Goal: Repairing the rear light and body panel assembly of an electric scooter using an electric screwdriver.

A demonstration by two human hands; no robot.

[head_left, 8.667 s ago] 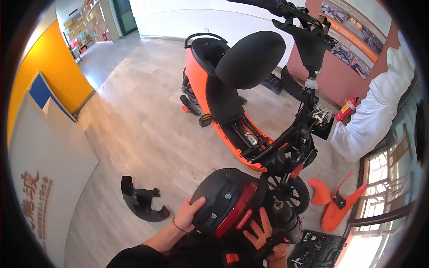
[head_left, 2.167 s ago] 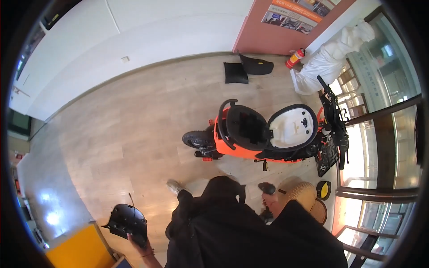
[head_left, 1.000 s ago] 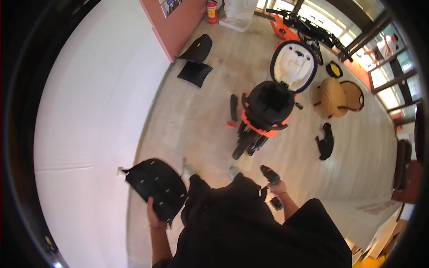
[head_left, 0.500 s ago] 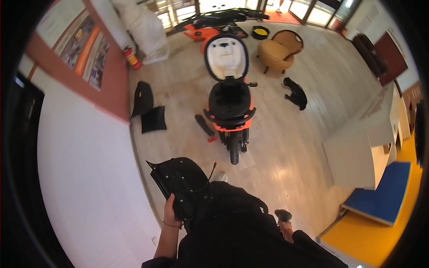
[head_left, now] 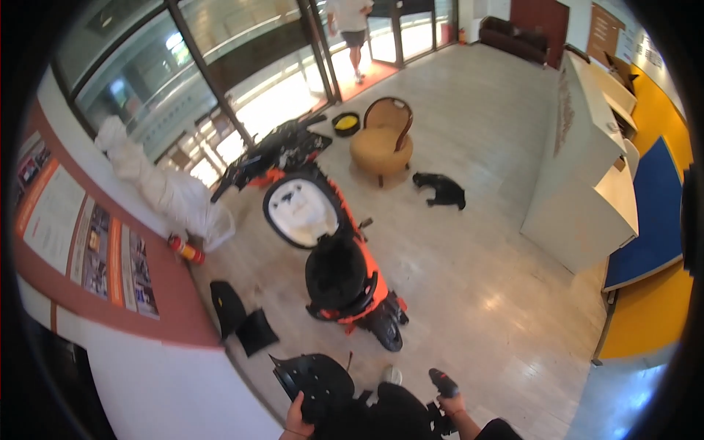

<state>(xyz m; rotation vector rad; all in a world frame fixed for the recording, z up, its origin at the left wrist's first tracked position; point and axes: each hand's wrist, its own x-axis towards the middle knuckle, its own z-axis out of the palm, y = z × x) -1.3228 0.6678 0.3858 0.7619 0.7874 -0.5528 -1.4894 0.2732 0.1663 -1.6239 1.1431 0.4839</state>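
My left hand (head_left: 296, 421) is closed on the edge of a curved black plastic panel (head_left: 317, 381) with small fastener holes. On the other side, my right hand (head_left: 452, 405) grips what looks like a black cordless drill (head_left: 442, 381) with a small red mark. The tool points forward, away from me. Ahead stands an orange and black scooter (head_left: 367, 260), its rear wheel (head_left: 386, 331) toward me. Its seat (head_left: 302, 209) is tipped up, showing a white underside. Neither hand touches the scooter.
Black panels (head_left: 229, 306) lie on the floor at left, near a fire extinguisher (head_left: 186, 249). A wicker chair (head_left: 380, 150), a black bowl-like object with yellow inside (head_left: 345, 124) and a dark piece (head_left: 441, 192) lie beyond. A white counter (head_left: 579, 191) stands right; a person (head_left: 353, 29) is at the doorway.
My view has tilted up and turned, so the scooter appears slanted and more of the doorway shows. Both hands sit lower in view, still holding the panel and the drill.
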